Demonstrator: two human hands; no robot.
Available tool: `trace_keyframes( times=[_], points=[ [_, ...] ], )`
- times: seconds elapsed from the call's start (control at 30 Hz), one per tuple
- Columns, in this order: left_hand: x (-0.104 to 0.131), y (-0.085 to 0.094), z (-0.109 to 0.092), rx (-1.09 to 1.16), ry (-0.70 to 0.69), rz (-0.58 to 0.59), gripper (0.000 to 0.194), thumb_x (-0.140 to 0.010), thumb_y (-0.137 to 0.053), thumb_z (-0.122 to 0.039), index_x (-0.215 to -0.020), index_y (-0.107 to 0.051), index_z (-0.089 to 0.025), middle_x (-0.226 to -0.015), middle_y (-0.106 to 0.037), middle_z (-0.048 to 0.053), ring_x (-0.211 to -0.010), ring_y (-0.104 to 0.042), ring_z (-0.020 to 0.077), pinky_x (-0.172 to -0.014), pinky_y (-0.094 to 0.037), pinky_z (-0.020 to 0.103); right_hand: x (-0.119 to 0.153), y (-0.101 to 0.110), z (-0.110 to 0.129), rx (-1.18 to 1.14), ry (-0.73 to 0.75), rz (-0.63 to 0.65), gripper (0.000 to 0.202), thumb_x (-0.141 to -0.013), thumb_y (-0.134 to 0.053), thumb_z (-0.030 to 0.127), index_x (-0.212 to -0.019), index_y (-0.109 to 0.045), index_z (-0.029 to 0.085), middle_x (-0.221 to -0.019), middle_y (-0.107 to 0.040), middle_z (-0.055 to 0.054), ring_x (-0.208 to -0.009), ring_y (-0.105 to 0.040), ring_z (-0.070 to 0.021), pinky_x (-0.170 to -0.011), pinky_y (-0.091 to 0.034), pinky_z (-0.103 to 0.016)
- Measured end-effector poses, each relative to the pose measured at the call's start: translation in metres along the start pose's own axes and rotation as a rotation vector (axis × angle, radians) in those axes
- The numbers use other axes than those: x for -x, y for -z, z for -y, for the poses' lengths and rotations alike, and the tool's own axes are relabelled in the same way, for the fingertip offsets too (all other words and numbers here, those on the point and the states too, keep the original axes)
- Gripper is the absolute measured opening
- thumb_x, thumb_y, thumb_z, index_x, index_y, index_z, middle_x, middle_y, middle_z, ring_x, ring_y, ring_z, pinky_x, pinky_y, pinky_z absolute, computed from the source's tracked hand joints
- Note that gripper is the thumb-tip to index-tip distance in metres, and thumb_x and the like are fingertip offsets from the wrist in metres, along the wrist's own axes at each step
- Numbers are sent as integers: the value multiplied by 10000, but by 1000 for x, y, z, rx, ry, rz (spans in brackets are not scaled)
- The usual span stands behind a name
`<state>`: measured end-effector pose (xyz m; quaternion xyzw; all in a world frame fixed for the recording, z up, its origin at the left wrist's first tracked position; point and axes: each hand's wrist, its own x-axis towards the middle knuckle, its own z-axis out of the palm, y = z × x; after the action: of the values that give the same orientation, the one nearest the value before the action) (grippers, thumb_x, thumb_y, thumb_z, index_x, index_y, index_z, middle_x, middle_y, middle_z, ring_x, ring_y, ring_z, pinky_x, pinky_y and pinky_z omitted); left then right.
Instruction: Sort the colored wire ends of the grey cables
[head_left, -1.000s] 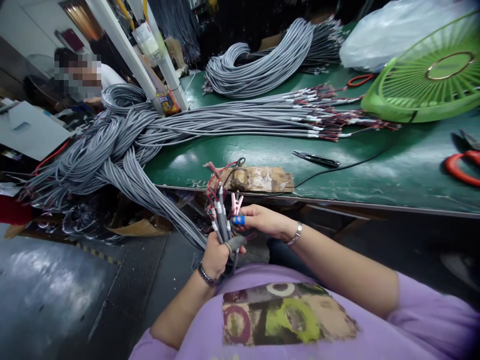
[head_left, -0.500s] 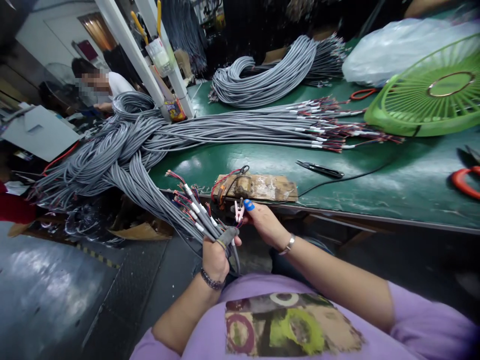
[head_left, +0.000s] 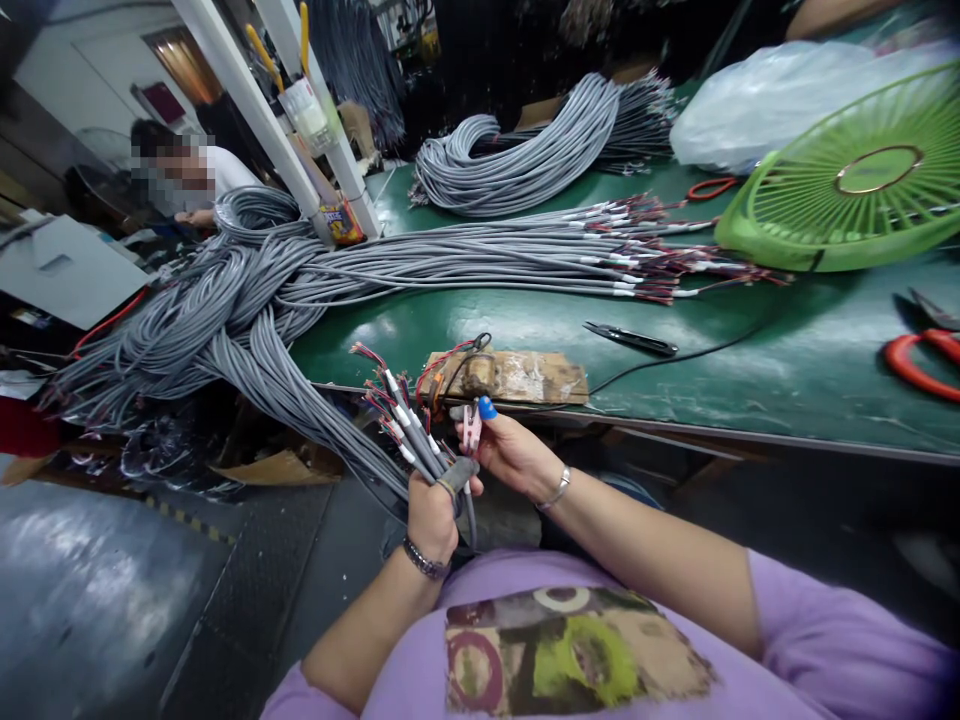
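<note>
My left hand, with a grey cover on its thumb, is closed round a bundle of grey cables. Their stripped ends carry white bands and thin coloured wires that point up and left. Just right of these ends, my right hand pinches a small pale pink clip; blue tape wraps one of its fingertips. Behind both hands, a wooden block with a brown lump and red and black wires sits at the table's front edge.
On the green table lie black tweezers, red-handled scissors, long grey cables and a coiled bundle. A green fan and a plastic bag are at the right. Another person is at the far left.
My right hand has shifted slightly left with the clip, nearer the cable ends. The held cable ends have tilted a little to the right. The whole view has drifted slightly.
</note>
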<state>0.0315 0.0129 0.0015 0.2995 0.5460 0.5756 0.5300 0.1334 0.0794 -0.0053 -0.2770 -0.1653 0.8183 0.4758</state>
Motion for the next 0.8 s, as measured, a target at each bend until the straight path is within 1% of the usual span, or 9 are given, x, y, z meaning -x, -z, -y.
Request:
trace_keyframes(
  times=[0.1, 0.2, 0.33, 0.43, 0.5, 0.6, 0.7, 0.73, 0.8],
  points=[
    [0, 1, 1, -1, 7, 1, 204, -631, -754, -281, -540, -648, -132, -468, -605, 9, -447, -552, 115, -478, -446, 226, 1, 2, -3, 0, -6, -7, 404, -708, -718, 551, -707, -683, 148, -635, -651, -24, -559, -539, -111, -550, -430, -243],
    [1, 3, 2, -22, -8, 15, 198, -650, -733, -265, -529, -647, -134, -455, -602, 11, -444, -549, 112, -484, -432, 221, 3, 4, -3, -2, -16, 1, 413, -742, -677, 569, -743, -686, 157, -673, -657, -31, -576, -540, -115, -534, -423, -234],
    [5, 7, 0, -50, -22, 47, 224, -677, -710, -268, -511, -646, -133, -467, -611, 21, -460, -548, 110, -498, -420, 221, 6, 8, 1, -2, -69, 33, 457, -808, -571, 610, -819, -679, 166, -715, -656, -33, -620, -559, -120, -568, -442, -234],
    [9, 9, -2, -57, -21, 49, 220, -674, -712, -274, -517, -650, -133, -468, -607, 20, -465, -544, 112, -505, -420, 226, 11, 17, 6, 24, -123, 74, 497, -828, -511, 641, -816, -662, 167, -713, -641, -35, -641, -564, -121, -605, -455, -238],
    [11, 11, -2, -60, -23, 47, 213, -673, -717, -280, -529, -655, -135, -472, -609, 16, -466, -542, 111, -507, -419, 227, 16, 24, 9, 64, -154, 118, 505, -820, -513, 651, -807, -651, 165, -737, -640, -42, -661, -567, -124, -629, -462, -244],
    [14, 13, 0, -64, -31, 34, 211, -666, -726, -295, -543, -657, -139, -474, -610, 14, -465, -550, 118, -515, -429, 234, 28, 32, 11, 184, -188, 203, 504, -741, -619, 647, -822, -652, 151, -810, -647, -60, -690, -568, -129, -653, -467, -260],
    [15, 12, 0, -59, -31, 26, 213, -651, -739, -320, -564, -663, -141, -478, -614, 14, -460, -559, 132, -511, -441, 247, 42, 30, 8, 363, -114, 244, 456, -646, -764, 546, -830, -651, 144, -800, -643, -41, -639, -530, -106, -627, -443, -251],
    [15, 12, 0, -59, -34, 28, 221, -648, -742, -331, -566, -663, -141, -480, -615, 15, -460, -562, 135, -510, -444, 250, 45, 27, 6, 431, -61, 245, 423, -643, -783, 502, -826, -645, 146, -760, -641, -26, -622, -521, -101, -620, -431, -247],
    [16, 12, 0, -77, -50, 39, 246, -657, -739, -347, -551, -658, -140, -483, -618, 21, -472, -573, 142, -519, -449, 254, 51, 20, 2, 546, 38, 249, 346, -692, -762, 451, -791, -623, 150, -667, -636, -8, -610, -532, -109, -638, -425, -258]
  ],
)
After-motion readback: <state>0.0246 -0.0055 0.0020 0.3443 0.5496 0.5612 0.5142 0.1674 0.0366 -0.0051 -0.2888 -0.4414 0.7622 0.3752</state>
